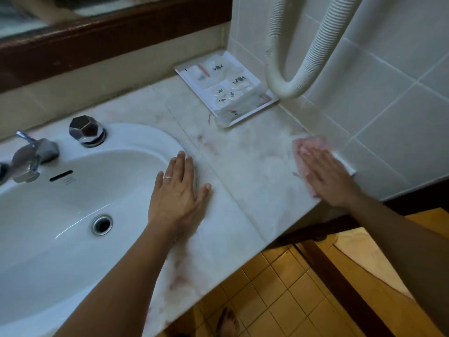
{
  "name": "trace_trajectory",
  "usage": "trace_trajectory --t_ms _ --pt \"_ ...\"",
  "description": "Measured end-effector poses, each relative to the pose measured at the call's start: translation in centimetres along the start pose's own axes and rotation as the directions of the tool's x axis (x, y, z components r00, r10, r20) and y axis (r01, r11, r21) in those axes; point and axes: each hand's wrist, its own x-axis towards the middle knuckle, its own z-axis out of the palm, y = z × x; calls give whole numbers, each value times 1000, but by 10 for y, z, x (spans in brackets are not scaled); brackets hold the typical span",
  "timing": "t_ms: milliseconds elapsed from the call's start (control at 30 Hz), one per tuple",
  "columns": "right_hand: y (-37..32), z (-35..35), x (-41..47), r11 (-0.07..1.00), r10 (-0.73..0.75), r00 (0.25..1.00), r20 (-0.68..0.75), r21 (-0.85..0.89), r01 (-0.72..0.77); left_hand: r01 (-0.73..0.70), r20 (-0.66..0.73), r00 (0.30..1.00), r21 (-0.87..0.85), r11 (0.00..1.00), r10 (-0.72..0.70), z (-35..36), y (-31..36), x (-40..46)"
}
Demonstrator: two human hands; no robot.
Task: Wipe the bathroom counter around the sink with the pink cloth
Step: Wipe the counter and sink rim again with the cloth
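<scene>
The pale marble counter runs from the white oval sink on the left to the tiled wall on the right. My right hand lies flat with straight fingers on the pink cloth, pressing it onto the counter close to the right wall; the hand and cloth look motion-blurred. Most of the cloth is hidden under the hand. My left hand rests flat and open on the sink's right rim, thumb on the counter, a ring on one finger.
A white tray of wrapped toiletries sits in the back right corner. A white ribbed hose hangs down the tiled wall above it. Chrome faucet and knob stand behind the basin. The counter's front edge drops to a yellow tiled floor.
</scene>
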Motion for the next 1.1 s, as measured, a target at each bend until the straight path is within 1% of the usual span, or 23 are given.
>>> trace_trajectory --t_ms 67,100,133,167,200,233,300,333,367,400,433,467,500,533,600,667,700,733,800,867,933,1000,1100 --pt "-10 2 37 992 122 990 -67 -17 -123 0 8 1000 11 1000 0 0 0 1" --pt "-35 6 55 990 135 986 -101 -35 -139 -2 2 1000 14 1000 2 0 0 1" --pt "-65 10 68 993 103 988 -117 -45 -109 -3 -6 1000 12 1000 3 1 0 2" --pt "-93 13 75 999 28 995 -100 -33 -32 -2 -11 1000 6 1000 2 2 -1 2" --pt "-115 18 72 994 -104 990 -98 -23 103 -2 -7 1000 4 1000 2 1 -1 1" --pt "-123 25 63 970 -243 969 -35 -38 242 -1 -8 1000 5 1000 1 2 -1 0" --pt "-100 27 39 904 -423 905 49 -38 425 1 -13 1000 15 1000 -1 2 -1 0" --pt "-78 23 37 895 -444 895 32 -27 445 3 -11 1000 19 1000 -3 3 -2 1" --pt "-58 18 43 930 -367 930 4 -32 367 3 -8 1000 32 999 -3 3 -2 2" --pt "-41 13 56 974 -224 974 -33 -39 223 4 -8 1000 44 999 -4 4 -2 2" --pt "-35 8 71 994 -83 994 -70 -74 78 6 -10 1000 54 998 -6 5 -2 3" --pt "-45 7 88 994 -14 995 -97 -114 3 10 -11 1000 57 998 -9 5 -1 4" --pt "-68 11 101 992 -20 996 -89 -125 9 15 -9 1000 51 999 -15 4 -2 5" --pt "-99 17 101 993 -61 995 -73 -108 53 22 0 1000 37 999 -22 3 -2 5" --pt "-146 32 79 974 -226 972 -72 -1 226 35 27 999 -17 999 -34 1 -3 2" --pt "-154 28 49 916 -380 925 -13 135 378 18 37 999 -63 998 -16 -6 -6 1" --pt "-149 24 45 892 -422 907 -2 177 416 10 32 999 -71 997 -8 -11 -9 2" --pt "-144 23 52 885 -432 902 3 194 423 13 17 1000 -75 997 -12 -16 -15 5" --pt "-154 26 82 909 -385 923 -13 166 382 44 0 999 -71 997 -44 -29 -34 16" --pt "-193 32 120 942 -318 948 7 118 315 84 -14 996 -53 995 -85 -38 -56 32" --pt "-235 40 145 949 -290 957 9 132 286 109 -29 994 -15 994 -109 -43 -76 51" --pt "-247 40 155 930 -281 960 17 250 268 121 -44 992 -1 993 -121 -42 -89 66" --pt "-229 28 151 852 -328 943 57 448 269 157 -71 984 -59 986 -161 -35 -100 77"
